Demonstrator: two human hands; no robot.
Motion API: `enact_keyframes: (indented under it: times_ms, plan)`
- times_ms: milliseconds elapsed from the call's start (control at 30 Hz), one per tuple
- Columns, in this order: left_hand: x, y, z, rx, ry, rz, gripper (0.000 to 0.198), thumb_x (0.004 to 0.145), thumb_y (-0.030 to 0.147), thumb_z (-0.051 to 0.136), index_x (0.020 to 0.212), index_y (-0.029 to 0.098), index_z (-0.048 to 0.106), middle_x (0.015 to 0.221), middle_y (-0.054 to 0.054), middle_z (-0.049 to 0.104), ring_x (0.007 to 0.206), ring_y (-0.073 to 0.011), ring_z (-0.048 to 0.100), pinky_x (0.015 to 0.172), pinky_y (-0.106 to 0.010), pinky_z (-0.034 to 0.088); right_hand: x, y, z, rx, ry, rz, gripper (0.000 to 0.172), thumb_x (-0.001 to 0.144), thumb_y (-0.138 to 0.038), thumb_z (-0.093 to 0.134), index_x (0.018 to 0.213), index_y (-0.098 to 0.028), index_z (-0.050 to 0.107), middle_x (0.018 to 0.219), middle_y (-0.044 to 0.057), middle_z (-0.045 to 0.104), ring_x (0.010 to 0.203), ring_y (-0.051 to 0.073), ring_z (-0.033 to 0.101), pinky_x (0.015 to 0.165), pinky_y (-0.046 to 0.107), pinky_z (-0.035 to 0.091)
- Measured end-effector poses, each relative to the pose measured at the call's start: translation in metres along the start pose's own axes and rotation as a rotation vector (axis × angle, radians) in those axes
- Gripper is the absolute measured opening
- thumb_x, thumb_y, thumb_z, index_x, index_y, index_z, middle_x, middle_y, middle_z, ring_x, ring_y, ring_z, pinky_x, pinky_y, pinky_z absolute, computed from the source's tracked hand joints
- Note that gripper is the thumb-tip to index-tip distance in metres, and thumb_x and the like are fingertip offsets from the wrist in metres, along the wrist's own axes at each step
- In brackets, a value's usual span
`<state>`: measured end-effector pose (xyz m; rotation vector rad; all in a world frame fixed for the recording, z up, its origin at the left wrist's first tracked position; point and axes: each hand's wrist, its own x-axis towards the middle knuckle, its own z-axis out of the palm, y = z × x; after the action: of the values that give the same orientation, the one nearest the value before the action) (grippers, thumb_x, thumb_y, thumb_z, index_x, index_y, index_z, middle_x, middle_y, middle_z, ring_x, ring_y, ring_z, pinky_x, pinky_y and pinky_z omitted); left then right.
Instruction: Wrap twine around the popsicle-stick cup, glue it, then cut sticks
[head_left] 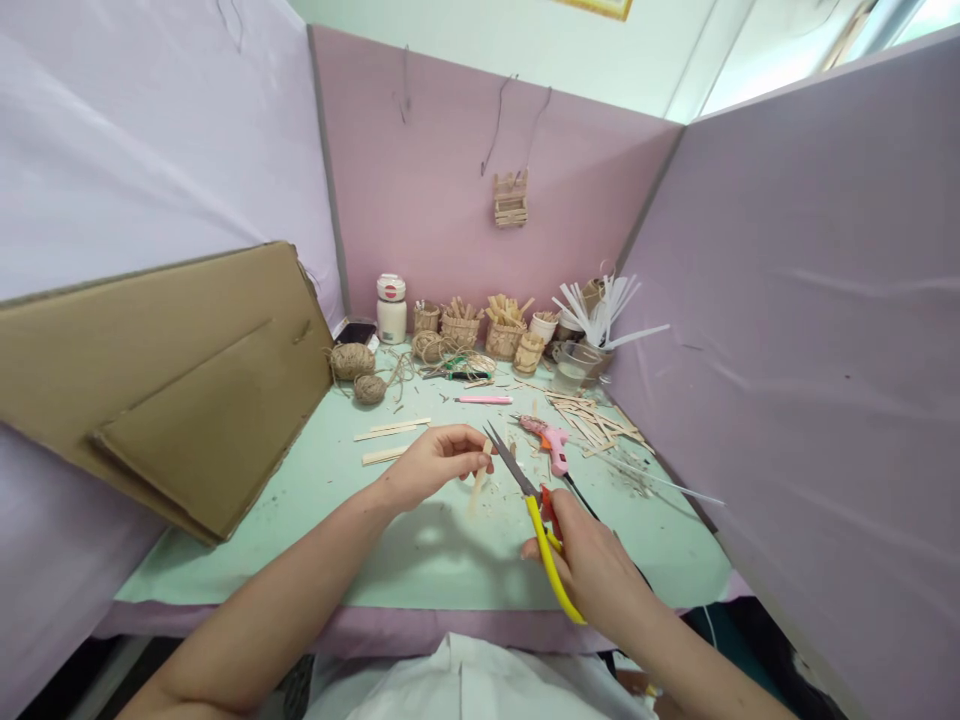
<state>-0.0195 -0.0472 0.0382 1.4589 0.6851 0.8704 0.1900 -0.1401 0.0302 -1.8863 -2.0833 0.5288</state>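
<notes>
Between the fingers and thumb of my left hand is a thin flat wooden stick, its lower end blurred and pointing down. My right hand grips scissors with yellow and red handles. Their dark blades point up and left, slightly apart, with the tips close to the stick's upper end. Just beyond the right hand lies a pink glue gun with a black cord. Small wood scraps are scattered beneath the blades. Several pale wooden strips lie left of the left hand.
Folded cardboard leans on the left. Twine balls, a white bottle, stick-filled baskets and a holder of white glue sticks line the back. A pink cutter and loose sticks lie in front.
</notes>
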Motion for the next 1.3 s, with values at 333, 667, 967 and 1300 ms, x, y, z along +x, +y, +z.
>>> enact_keyframes:
  times_ms: [333,667,967,1300]
  plan:
    - [0.0,-0.001,0.003,-0.032,-0.029,0.004,0.019,0.074,0.03,0.067,0.08,0.013,0.061,0.077,-0.003,0.063,0.074,-0.0133,0.055,0.069,-0.027,0.041,0.0,0.008,0.006,-0.134,0.105,-0.099,0.028,0.084,-0.047,0.051,0.09,-0.023,0.038,0.09,0.004,0.061,0.061,0.018,0.058,0.05,0.025,0.036]
    - [-0.001,-0.003,0.005,-0.012,-0.033,-0.003,0.016,0.076,0.029,0.065,0.079,0.014,0.06,0.077,-0.003,0.063,0.073,-0.0128,0.054,0.066,-0.026,0.04,-0.002,0.006,0.007,-0.161,0.115,-0.089,0.03,0.084,-0.05,0.052,0.088,-0.023,0.04,0.084,0.003,0.062,0.06,0.019,0.059,0.051,0.026,0.037]
    - [0.0,-0.005,0.007,-0.006,-0.034,0.007,0.016,0.076,0.029,0.065,0.079,0.014,0.06,0.076,-0.003,0.063,0.071,-0.0116,0.054,0.062,-0.023,0.039,-0.004,0.006,0.011,-0.091,0.122,-0.088,0.019,0.086,-0.039,0.05,0.086,-0.024,0.038,0.087,0.002,0.063,0.063,0.018,0.06,0.053,0.026,0.039]
    - [-0.001,-0.005,0.008,-0.032,-0.029,-0.02,0.019,0.073,0.031,0.067,0.077,0.014,0.059,0.074,-0.002,0.063,0.068,-0.0107,0.053,0.061,-0.023,0.039,-0.007,0.003,0.007,-0.069,0.1,-0.077,0.021,0.086,-0.035,0.05,0.078,-0.025,0.034,0.077,0.001,0.061,0.056,0.017,0.056,0.05,0.026,0.034]
